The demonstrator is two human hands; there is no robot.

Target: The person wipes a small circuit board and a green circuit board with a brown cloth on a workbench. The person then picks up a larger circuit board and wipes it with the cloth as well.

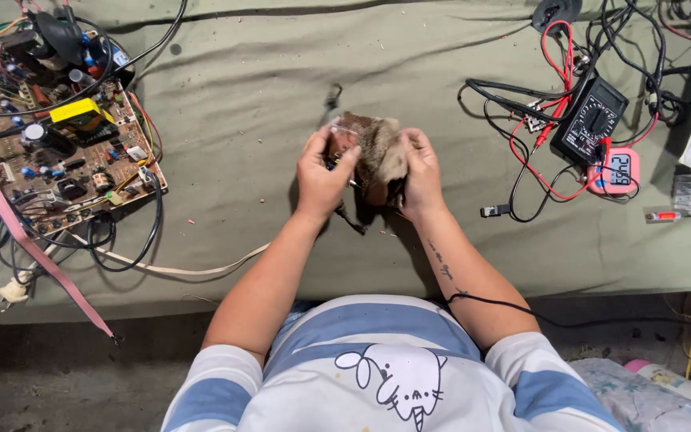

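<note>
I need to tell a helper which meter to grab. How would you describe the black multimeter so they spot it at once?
On the olive cloth-covered table, look far right, among tangled red and black leads. The black rectangular multimeter has a round dial, unlike the small pink digital display touching its lower corner.

- Both hands, left hand (323,178) and right hand (421,178), meet over the cloth-covered table (265,96), clasping a small board (368,152) between them.
- Circuit board (57,148) lies far left.
- Multimeter (590,120) and small timer (616,170) lie right.

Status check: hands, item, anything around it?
Both hands, left and right, grip a small brown board above the cloth. Wires dangle beneath. Nothing blocking.
</note>
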